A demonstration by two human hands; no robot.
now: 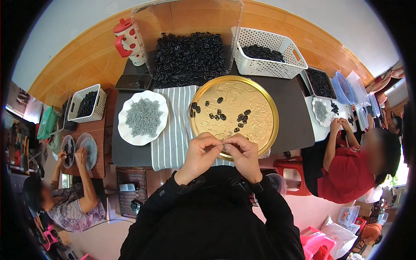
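- The left hand [203,151] and right hand [243,152] meet fingertip to fingertip at the near rim of the round gold tray [264,138], both pinched shut on one small part, too tiny to identify.
- Working right over the tray seems wise, so a dropped part lands inside.
- Loose black rings [222,113] lie mid-tray.
- Left of the tray, a white plate [125,130] holds grey pieces [144,116].

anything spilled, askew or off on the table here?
Nothing stands out. The loose black parts lie inside the gold tray, grey parts sit heaped on the white plate, and both hands meet at the tray's near rim.
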